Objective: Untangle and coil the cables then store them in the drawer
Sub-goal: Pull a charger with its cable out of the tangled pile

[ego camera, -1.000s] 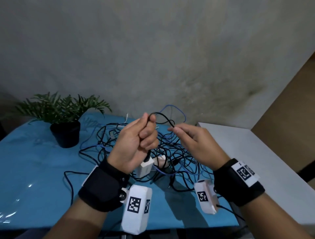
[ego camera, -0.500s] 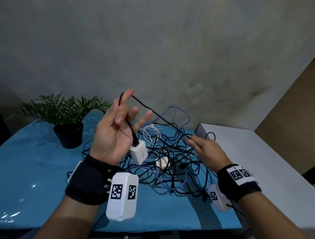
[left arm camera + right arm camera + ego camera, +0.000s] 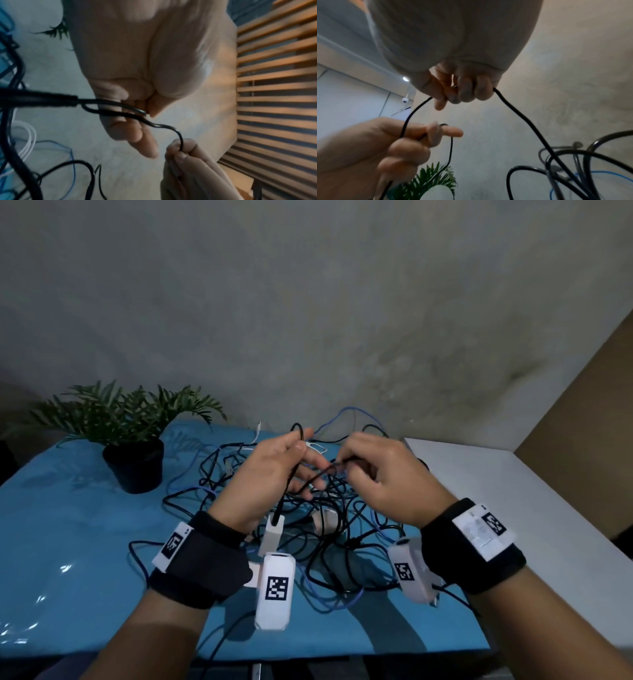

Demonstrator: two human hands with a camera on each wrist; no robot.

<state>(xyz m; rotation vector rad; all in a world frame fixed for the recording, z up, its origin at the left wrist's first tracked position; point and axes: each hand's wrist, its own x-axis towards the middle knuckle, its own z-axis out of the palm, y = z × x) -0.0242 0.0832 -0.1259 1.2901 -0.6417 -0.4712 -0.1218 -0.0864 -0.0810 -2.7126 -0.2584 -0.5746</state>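
Since the earlier frame, the right hand (image 3: 387,477) has been raised from the tangle to meet the left hand (image 3: 270,470). A black cable (image 3: 317,472) is pinched by both hands above the cable pile (image 3: 329,529) on the blue table (image 3: 68,542). A white charger (image 3: 273,534) hangs below the left hand.

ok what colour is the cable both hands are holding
Black cable; the right wrist view shows it best.

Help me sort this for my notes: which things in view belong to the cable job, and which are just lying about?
Job:
- black cable, gripped by left hand and right hand
- white charger hanging from it
- cable tangle

Lying about:
- potted plant
- blue table cover
- white cabinet top
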